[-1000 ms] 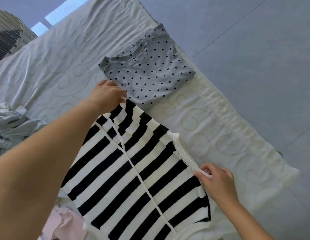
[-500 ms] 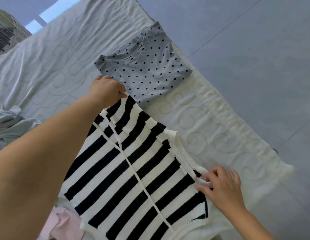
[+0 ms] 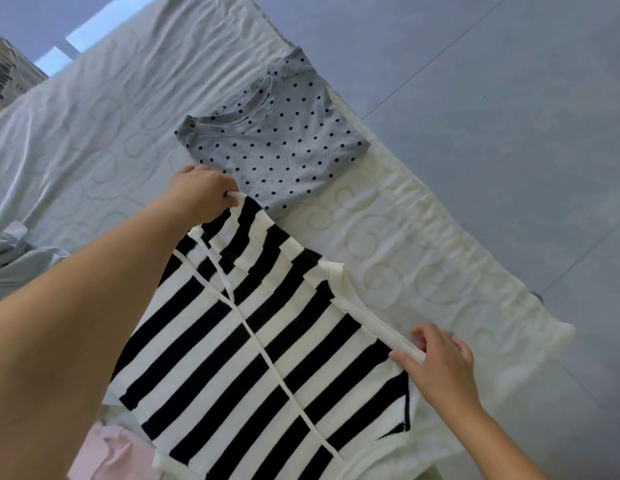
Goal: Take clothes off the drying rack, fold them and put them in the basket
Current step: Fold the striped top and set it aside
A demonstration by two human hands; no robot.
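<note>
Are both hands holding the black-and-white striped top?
Yes, the left hand pinches a far corner of the striped top and the right hand pinches its white edge.

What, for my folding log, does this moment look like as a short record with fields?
surface: white quilted bedcover
already folded: grey polka-dot top, flat on the bedcover
being folded: striped top, spread out, seams showing
left hand: pinches the striped top's far corner
right hand: pinches its white edge on the right side
nearby: pink garment at lower left; pale crumpled cloth at left edge
</note>
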